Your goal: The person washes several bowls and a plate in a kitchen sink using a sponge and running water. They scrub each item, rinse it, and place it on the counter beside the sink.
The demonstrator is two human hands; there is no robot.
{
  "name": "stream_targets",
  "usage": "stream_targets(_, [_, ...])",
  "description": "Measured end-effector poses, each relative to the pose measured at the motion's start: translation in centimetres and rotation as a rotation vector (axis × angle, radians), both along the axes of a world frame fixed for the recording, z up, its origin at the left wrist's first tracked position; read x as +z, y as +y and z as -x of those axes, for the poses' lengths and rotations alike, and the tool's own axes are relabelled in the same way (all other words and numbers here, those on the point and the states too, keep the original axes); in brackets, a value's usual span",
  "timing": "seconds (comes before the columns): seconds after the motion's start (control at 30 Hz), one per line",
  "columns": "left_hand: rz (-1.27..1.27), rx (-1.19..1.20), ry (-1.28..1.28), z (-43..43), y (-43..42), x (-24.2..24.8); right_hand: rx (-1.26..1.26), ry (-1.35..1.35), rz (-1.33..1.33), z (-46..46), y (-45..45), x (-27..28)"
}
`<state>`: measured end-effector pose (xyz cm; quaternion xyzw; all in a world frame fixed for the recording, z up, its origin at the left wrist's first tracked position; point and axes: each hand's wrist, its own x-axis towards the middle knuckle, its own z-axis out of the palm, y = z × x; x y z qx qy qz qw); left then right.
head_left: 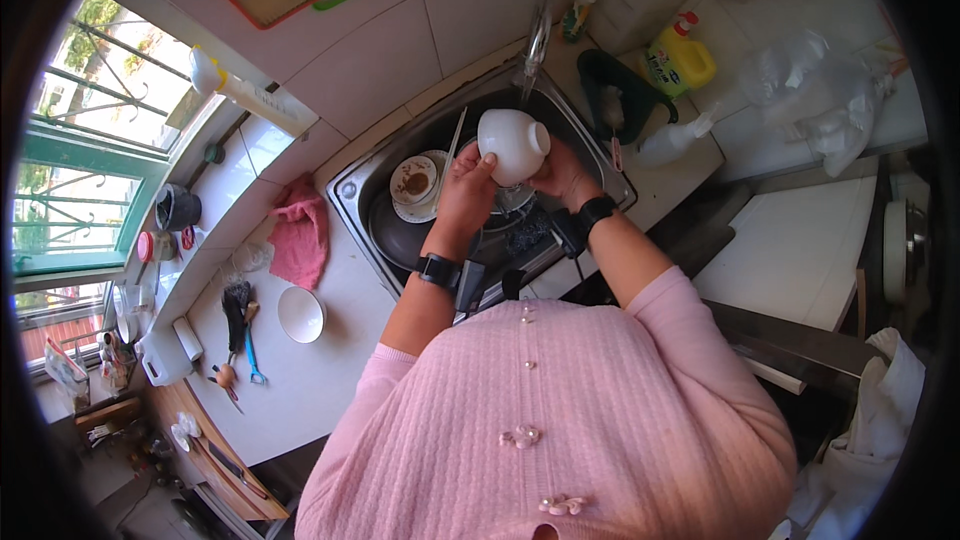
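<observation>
Over the metal sink I hold a white bowl tilted on its side, its foot ring facing right. My left hand grips its left lower side, thumb on the outer wall. My right hand holds it from the right, fingers partly hidden behind it. Beyond the bowl stands the metal faucet. In the sink's left part are patterned dishes, a dark pan and chopsticks. A dark mesh scrubber lies below the bowl, near more dishes.
Left on the counter are a pink cloth, another white bowl and a blue peeler. On the right stand a dark green basket, a yellow detergent bottle and a spray bottle. A white board lies farther right.
</observation>
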<state>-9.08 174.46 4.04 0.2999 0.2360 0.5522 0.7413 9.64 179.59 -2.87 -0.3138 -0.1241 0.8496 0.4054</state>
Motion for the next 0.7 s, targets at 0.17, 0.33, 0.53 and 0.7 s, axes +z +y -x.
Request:
stream_targets(0.17, [-0.172,0.203,0.468,-2.3,1.4,-2.6,-0.148,0.238,-0.143,2.7,-1.1,-2.1])
stream_targets(0.33, [-0.320,0.269,1.073,-3.5,2.3,-4.5,-0.374,0.018,0.153,4.1,-1.6,0.6])
stream_targets(0.53, [-0.639,0.111,1.328,-3.6,2.0,-4.6,-0.281,-0.644,-0.324,1.9,-1.0,3.1])
stream_targets(0.7, [-0.821,0.219,1.500,-2.5,3.5,-5.0,-0.323,-0.473,-0.124,0.9,-0.6,2.2])
